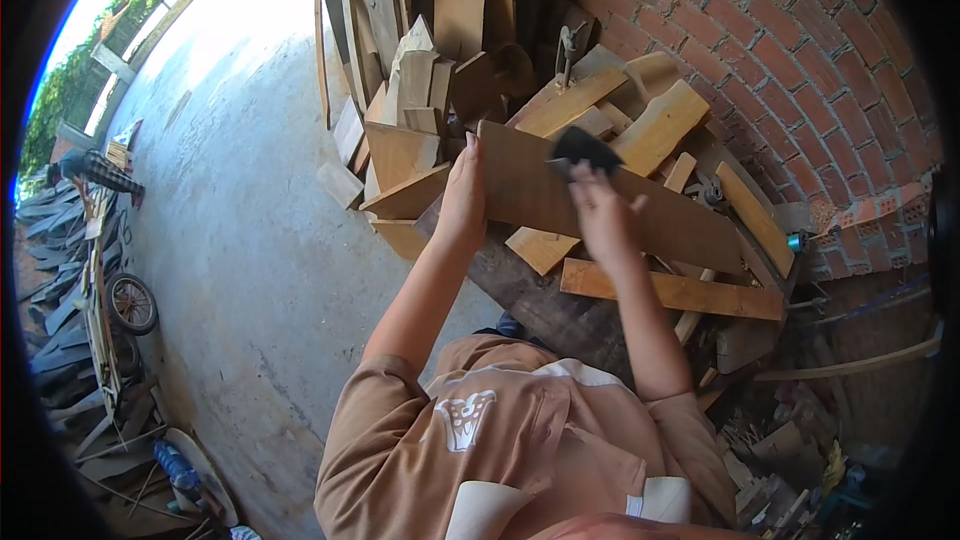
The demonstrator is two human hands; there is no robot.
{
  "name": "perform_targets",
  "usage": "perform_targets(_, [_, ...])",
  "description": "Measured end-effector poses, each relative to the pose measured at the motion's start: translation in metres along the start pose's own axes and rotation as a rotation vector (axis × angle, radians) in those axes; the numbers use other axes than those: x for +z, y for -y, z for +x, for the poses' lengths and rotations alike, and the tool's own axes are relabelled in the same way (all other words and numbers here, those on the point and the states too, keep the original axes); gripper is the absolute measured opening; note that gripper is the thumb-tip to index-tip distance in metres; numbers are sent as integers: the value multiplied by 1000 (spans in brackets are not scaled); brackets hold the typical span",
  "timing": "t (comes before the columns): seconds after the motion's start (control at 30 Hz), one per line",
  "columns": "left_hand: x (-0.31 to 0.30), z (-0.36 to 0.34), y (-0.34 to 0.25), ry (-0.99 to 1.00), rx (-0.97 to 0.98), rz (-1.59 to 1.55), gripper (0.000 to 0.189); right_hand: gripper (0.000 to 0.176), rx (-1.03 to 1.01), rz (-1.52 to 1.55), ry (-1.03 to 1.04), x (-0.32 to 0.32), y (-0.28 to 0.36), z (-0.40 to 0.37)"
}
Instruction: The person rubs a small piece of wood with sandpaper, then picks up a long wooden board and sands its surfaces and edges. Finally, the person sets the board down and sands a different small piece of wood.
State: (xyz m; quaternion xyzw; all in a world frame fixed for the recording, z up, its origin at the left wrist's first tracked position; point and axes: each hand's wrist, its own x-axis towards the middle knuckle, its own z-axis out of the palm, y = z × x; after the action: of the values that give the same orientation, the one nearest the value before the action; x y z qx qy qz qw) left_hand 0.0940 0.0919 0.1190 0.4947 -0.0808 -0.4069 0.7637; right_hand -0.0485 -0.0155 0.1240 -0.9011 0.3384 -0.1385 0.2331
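A long dark wooden board [650, 215] stands on edge across a rough workbench [540, 305]. My left hand [463, 195] grips the board's left end. My right hand [598, 208] presses a black piece of sandpaper [583, 148] against the board's upper edge and face. Both forearms reach forward from my tan shirt.
Offcuts and planks [420, 80] are piled behind the board against a brick wall [800, 60]. A lighter plank [680, 292] lies on the bench below my right hand. Bare concrete floor [230, 240] spreads to the left, with scrap wood and a wheel [130, 302] at its edge.
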Motion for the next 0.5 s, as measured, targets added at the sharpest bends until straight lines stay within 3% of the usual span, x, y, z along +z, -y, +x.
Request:
perform_targets(0.03, [1, 0, -2, 41, -2, -48, 57, 32, -189, -25, -18, 7, 24, -7])
perform_targets(0.1, [7, -8, -11, 35, -31, -112, 56, 32, -356, -53, -42, 20, 59, -28])
perform_targets(0.17, [7, -10, -15, 41, -60, -164, 55, 33, -335, -7, -49, 17, 42, -29])
perform_targets(0.3, [1, -7, -6, 35, -34, -40, 62, 32, 167, -87, -176, 17, -60, -20])
perform_targets(0.37, [8, -11, -8, -90, -72, -39, 63, 33, 206, -118, -116, 11, -64, -21])
perform_targets(0.43, [4, -2, -2, -68, -38, -41, 62, 33, 17, 1, -97, 11, -18, -28])
perform_targets(0.5, [2, 0, -3, -51, 7, -45, 62, 33, -295, 23, -62, 14, 27, -46])
